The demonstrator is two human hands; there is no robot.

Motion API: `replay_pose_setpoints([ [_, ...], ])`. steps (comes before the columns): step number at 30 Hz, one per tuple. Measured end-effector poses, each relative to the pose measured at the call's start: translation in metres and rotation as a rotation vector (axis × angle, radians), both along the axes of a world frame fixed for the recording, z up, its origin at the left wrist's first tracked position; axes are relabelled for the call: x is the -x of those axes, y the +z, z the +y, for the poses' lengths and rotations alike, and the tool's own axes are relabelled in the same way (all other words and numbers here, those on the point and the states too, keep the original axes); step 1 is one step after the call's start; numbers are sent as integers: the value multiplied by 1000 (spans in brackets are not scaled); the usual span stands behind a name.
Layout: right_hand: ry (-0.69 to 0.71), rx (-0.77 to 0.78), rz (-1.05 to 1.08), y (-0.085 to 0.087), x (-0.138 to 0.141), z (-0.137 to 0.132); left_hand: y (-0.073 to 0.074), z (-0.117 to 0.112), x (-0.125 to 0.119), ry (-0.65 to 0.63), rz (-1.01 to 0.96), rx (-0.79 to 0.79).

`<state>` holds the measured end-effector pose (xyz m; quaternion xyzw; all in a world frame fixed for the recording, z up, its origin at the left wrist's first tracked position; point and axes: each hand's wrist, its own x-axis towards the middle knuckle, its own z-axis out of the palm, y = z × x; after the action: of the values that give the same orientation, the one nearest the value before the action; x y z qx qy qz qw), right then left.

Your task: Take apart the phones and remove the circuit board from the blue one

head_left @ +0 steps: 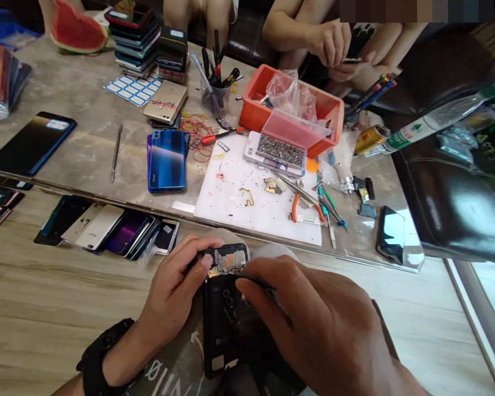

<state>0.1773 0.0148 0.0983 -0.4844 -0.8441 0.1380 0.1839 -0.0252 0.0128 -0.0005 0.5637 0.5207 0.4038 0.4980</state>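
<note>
both hands (247, 308) grip a flat black opened phone (225, 308), seemingly matte.

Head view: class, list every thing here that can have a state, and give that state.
opened phone, back off, circuit board exposed
left hand, gripping the phone's top end
right hand, fingertips at the board, grip unclear
screw box, lid raised
blue phone, lying back up
can, tipped on its side
watermelon, cut open
</note>
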Motion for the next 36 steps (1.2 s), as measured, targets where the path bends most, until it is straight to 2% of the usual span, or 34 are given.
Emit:
replay_pose_setpoints([
  [8, 16, -17, 13, -5, -4, 1, -1, 0, -1, 9, 13, -4],
  [13, 56, 17, 140, 5, -12, -2, 0, 0, 0, 7, 22, -1],
  [14, 4, 8, 178, 6, -15, -1, 0, 0, 0, 8, 24, -2],
  [16, -240, -57, 264, 2, -22, 7, 0, -1, 1, 9, 26, -5],
  [18, -552, -125, 420, -12, -32, 21, 0, -2, 2, 6, 27, -5],
  [19, -658, -106, 546, -24, -38, 29, 0, -3, 3, 2, 27, -6],
  [21, -703, 41, 793, -52, -49, 47, 0, -3, 3, -1, 26, -7],
  [23, -773, 160, 933, -81, -58, 61, 0, -3, 3, -2, 26, -14],
  [26, -807, 221, 856, -112, -62, 72, 0, -4, 3, 10, 18, -19],
  [28, -788, 211, 754, -120, -62, 74, 0, -4, 2, 37, -5, 2],
  [33, -722, 115, 414, -116, -63, 75, 5, -6, -1, 135, -70, 104],
  [36, -638, 109, 254, -111, -65, 77, 10, -5, -4, 182, -106, 95],
])
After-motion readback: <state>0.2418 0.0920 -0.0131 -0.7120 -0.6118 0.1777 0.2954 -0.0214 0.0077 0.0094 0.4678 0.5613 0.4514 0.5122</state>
